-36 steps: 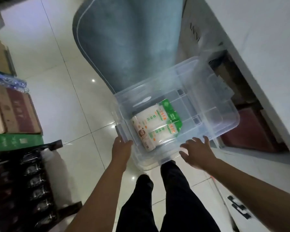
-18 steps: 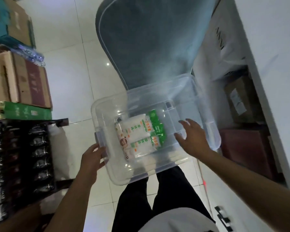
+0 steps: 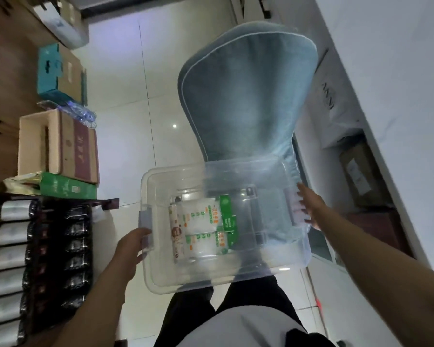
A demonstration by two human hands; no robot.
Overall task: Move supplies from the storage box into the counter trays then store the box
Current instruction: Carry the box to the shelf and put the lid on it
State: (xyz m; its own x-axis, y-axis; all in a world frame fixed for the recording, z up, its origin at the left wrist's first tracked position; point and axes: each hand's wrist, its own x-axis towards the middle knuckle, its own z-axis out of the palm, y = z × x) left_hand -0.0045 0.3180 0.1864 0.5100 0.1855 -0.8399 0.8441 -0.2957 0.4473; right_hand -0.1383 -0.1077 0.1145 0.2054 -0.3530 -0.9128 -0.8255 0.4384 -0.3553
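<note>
Head view: white tiled floor (image 3: 125, 71), both hands' fingers clamped on storage box (image 3: 161, 281).

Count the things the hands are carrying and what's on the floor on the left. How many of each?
Clear plastic storage box: 1
White and green supply packets inside it: 2, lying side by side
Brown cardboard box with dark red side: 1
Flat green carton: 1
Teal and brown carton: 1
Total: 6
The left hand and right hand hold the box's ends.
</note>
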